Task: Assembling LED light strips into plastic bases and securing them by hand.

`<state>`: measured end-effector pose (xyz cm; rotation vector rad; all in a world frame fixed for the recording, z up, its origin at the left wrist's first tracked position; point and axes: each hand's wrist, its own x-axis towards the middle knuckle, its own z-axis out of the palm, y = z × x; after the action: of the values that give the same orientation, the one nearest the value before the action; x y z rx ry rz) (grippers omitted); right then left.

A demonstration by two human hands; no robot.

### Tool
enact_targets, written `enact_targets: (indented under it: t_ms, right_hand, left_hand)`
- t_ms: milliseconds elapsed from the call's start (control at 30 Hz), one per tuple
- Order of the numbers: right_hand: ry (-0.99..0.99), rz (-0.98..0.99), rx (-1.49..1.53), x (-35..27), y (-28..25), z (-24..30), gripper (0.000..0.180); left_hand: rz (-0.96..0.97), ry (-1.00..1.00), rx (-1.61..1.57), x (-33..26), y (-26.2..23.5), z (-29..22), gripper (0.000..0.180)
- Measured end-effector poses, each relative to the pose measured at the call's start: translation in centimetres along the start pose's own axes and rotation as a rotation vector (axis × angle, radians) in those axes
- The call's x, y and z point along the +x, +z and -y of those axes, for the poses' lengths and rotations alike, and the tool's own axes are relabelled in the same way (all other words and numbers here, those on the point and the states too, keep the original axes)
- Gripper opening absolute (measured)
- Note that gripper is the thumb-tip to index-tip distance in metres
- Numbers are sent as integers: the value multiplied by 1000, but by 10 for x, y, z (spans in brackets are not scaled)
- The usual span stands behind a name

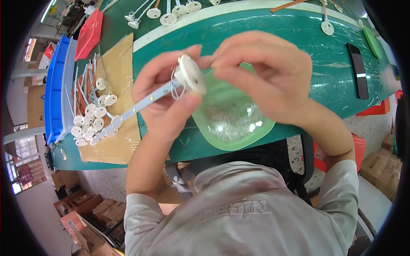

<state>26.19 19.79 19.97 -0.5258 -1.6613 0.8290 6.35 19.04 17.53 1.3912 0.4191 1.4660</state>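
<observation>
Over the green table, my left hand [164,106] grips a round white disc [192,76] tilted on edge. A light-blue LED strip [141,103] runs from it down to the left, and a thin white wire [176,88] loops beside it. My right hand [269,74] is raised just right of the disc. Its thumb and index finger are pinched together, and whatever they hold is too small or hidden to name. Below both hands stands a translucent green bowl [232,145] with small clear bits inside.
On the left, a cardboard sheet [126,64] bears a pile of similar white discs [90,111] with strips. Beside it are a blue tray [55,94] and a red basket [89,36]. More discs [168,19] lie along the back. A black phone [358,70] lies right, near a green lid [372,42].
</observation>
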Motion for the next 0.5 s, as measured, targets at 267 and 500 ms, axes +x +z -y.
enact_targets:
  t_ms: [267, 500]
  right_hand:
    - [-213, 22, -156, -5, 2, 0, 18]
    - [-290, 5, -204, -5, 5, -8, 20]
  left_hand:
    - [1, -100, -220, -5, 4, -7, 63]
    - [-58, -227, -251, -7, 5, -8, 62]
